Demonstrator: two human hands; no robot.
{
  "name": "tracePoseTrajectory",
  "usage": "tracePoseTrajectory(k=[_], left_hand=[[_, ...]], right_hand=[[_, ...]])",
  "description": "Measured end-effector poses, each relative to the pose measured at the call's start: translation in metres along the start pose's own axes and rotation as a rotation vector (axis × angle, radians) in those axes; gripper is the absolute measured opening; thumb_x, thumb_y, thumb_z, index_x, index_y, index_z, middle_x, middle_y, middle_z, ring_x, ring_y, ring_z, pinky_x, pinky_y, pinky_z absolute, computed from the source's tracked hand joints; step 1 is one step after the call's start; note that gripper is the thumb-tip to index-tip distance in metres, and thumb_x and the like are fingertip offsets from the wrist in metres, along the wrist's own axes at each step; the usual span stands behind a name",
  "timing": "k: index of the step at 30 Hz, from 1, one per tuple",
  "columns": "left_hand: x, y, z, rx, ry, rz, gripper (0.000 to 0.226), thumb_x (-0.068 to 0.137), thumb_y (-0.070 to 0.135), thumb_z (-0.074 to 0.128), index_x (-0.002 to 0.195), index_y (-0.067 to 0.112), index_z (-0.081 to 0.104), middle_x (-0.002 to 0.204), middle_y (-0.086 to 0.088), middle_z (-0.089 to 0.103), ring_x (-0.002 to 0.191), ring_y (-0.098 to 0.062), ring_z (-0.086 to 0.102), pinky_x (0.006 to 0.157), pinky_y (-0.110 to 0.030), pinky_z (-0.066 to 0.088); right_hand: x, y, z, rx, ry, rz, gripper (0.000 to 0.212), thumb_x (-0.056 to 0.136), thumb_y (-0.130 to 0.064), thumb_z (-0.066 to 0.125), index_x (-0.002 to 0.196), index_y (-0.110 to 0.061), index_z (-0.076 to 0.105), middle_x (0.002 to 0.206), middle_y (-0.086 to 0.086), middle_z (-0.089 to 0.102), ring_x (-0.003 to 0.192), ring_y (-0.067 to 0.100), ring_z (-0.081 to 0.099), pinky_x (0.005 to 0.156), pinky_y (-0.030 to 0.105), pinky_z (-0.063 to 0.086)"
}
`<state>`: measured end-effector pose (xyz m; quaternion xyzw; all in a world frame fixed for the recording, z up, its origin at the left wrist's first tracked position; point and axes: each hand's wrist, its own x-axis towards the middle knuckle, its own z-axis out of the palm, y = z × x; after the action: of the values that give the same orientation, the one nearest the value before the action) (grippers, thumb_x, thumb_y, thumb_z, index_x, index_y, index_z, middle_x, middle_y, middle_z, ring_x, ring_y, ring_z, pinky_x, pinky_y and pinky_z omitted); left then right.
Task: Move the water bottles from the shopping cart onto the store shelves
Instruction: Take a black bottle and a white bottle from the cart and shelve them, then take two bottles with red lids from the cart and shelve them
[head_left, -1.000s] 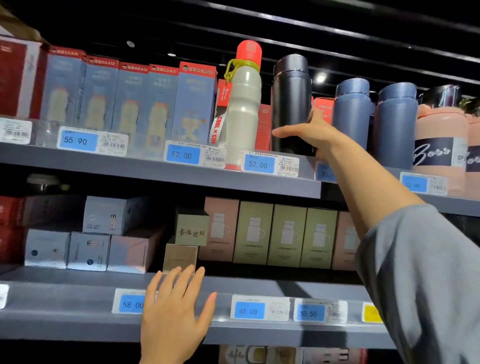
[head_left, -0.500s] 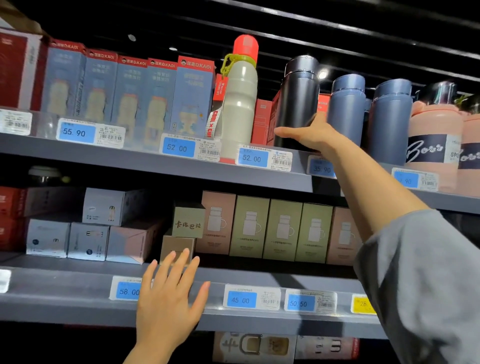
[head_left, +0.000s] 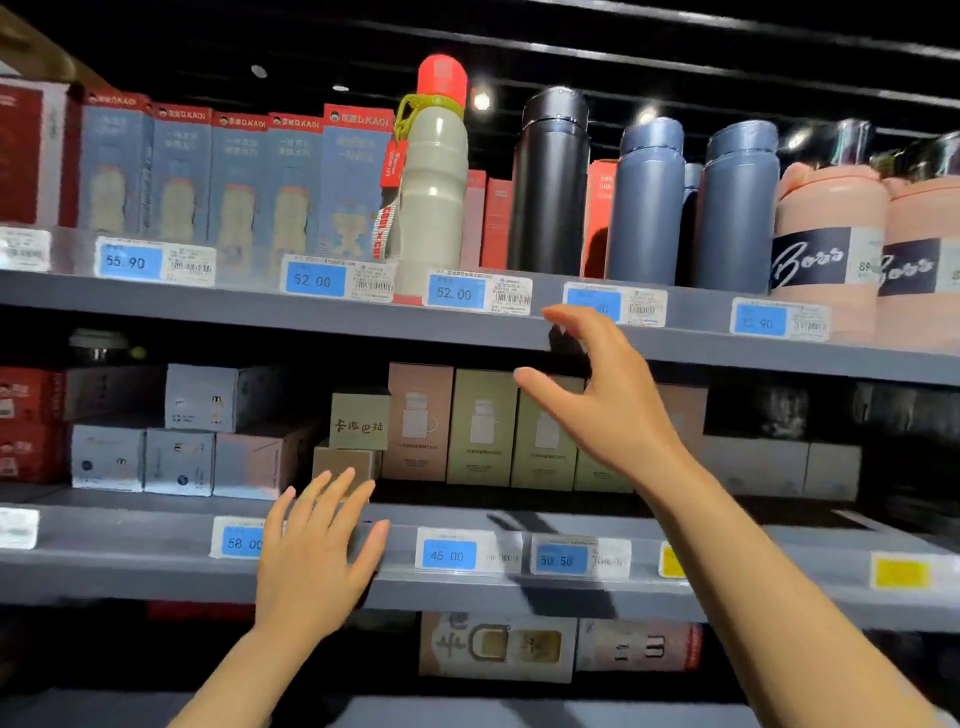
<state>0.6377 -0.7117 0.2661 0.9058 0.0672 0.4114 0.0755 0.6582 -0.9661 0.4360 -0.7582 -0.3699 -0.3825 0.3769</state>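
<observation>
Black bottle (head_left: 549, 182) stands shelved; both hands empty, right hand (head_left: 613, 400) and left hand (head_left: 317, 556) with fingers spread: go to the cart for the next bottle, grip mid-body.

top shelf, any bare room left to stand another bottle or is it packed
Mostly packed. The clearest gap on the top shelf lies between the black bottle and the first blue bottle, with red boxes behind. A narrower slot separates the grey bottle from the black one. Left and right ends are crowded.
</observation>
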Motion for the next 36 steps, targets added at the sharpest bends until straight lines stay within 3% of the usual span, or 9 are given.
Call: tracePoseTrajectory(k=[4, 8, 11, 15, 19, 25, 28, 31, 36], left_hand=[[-0.014, 0.010, -0.014, -0.211, 0.169, -0.008, 0.056, 0.090, 0.050, 0.036, 0.133, 0.018, 0.054, 0.144, 0.004, 0.045, 0.139, -0.015, 0.029, 0.111, -0.037, 0.025], [-0.065, 0.020, -0.042, -0.316, 0.253, -0.047, 0.039, 0.088, 0.042, 0.047, 0.117, 0.021, 0.063, 0.117, 0.015, 0.058, 0.113, -0.007, 0.051, 0.097, -0.016, 0.035], [-0.126, 0.003, -0.058, -0.315, 0.172, -0.203, 0.027, 0.084, 0.046, 0.049, 0.104, 0.035, 0.064, 0.101, 0.029, 0.062, 0.093, 0.003, 0.059, 0.083, -0.014, 0.043], [-0.220, -0.034, -0.102, -0.228, -0.013, -0.450, 0.026, 0.081, 0.052, 0.049, 0.095, 0.038, 0.066, 0.094, 0.032, 0.065, 0.084, 0.009, 0.062, 0.079, -0.021, 0.048], [-0.302, -0.066, -0.159, -0.166, -0.233, -0.601, 0.021, 0.079, 0.058, 0.047, 0.095, 0.051, 0.059, 0.090, 0.029, 0.066, 0.080, 0.005, 0.064, 0.076, -0.027, 0.052], [-0.406, -0.112, -0.251, -0.177, -0.102, -0.878, 0.024, 0.071, 0.061, 0.047, 0.094, 0.064, 0.055, 0.086, 0.032, 0.064, 0.069, 0.007, 0.061, 0.066, -0.022, 0.051], [-0.473, -0.145, -0.302, -0.177, -0.055, -1.021, 0.017, 0.085, 0.038, 0.064, 0.085, 0.055, 0.063, 0.081, 0.035, 0.062, 0.067, 0.010, 0.058, 0.060, -0.008, 0.042], [-0.541, -0.183, -0.352, -0.114, -0.153, -1.043, 0.027, 0.088, 0.022, 0.066, 0.086, 0.048, 0.057, 0.080, 0.049, 0.052, 0.075, 0.017, 0.056, 0.062, -0.006, 0.041], [-0.599, -0.222, -0.404, -0.139, -0.226, -1.115, 0.022, 0.089, 0.029, 0.064, 0.092, 0.049, 0.056, 0.078, 0.031, 0.064, 0.078, 0.003, 0.060, 0.067, -0.016, 0.048]], right_hand=[[-0.043, -0.004, 0.021, 0.359, -0.060, 0.049, 0.025, 0.087, -0.020, 0.069, 0.111, -0.026, 0.062, 0.111, -0.012, 0.063, 0.105, 0.000, 0.058, 0.092, 0.009, 0.042], [-0.081, -0.015, 0.064, 0.699, -0.335, 0.142, 0.011, 0.086, -0.016, 0.070, 0.094, -0.023, 0.068, 0.088, -0.004, 0.069, 0.085, 0.023, 0.066, 0.080, 0.035, 0.057], [-0.116, -0.029, 0.111, 0.877, -0.546, 0.194, 0.010, 0.081, -0.027, 0.071, 0.088, -0.033, 0.069, 0.082, -0.006, 0.068, 0.083, 0.035, 0.065, 0.081, 0.045, 0.056], [-0.176, -0.074, 0.170, 1.030, -0.745, 0.302, 0.015, 0.087, -0.001, 0.068, 0.089, -0.016, 0.067, 0.072, -0.002, 0.067, 0.070, 0.018, 0.066, 0.071, 0.030, 0.055], [-0.235, -0.142, 0.208, 1.138, -0.996, 0.391, 0.013, 0.089, 0.002, 0.063, 0.090, -0.011, 0.065, 0.076, 0.014, 0.062, 0.068, 0.017, 0.065, 0.070, 0.029, 0.055], [-0.304, -0.254, 0.253, 1.177, -1.193, 0.539, 0.006, 0.090, -0.001, 0.061, 0.094, -0.006, 0.063, 0.079, 0.015, 0.062, 0.060, 0.011, 0.065, 0.059, 0.022, 0.052], [-0.354, -0.324, 0.282, 1.129, -1.205, 0.738, 0.012, 0.092, 0.005, 0.055, 0.082, -0.002, 0.057, 0.070, 0.014, 0.056, 0.047, 0.008, 0.057, 0.049, 0.018, 0.047], [-0.413, -0.398, 0.304, 1.067, -1.233, 0.925, 0.020, 0.093, 0.010, 0.049, 0.079, -0.003, 0.054, 0.059, 0.008, 0.055, 0.040, 0.006, 0.053, 0.040, 0.015, 0.041], [-0.466, -0.474, 0.318, 0.820, -1.231, 0.969, 0.009, 0.091, -0.006, 0.062, 0.099, -0.011, 0.060, 0.082, 0.004, 0.061, 0.061, 0.012, 0.060, 0.053, 0.023, 0.048]])
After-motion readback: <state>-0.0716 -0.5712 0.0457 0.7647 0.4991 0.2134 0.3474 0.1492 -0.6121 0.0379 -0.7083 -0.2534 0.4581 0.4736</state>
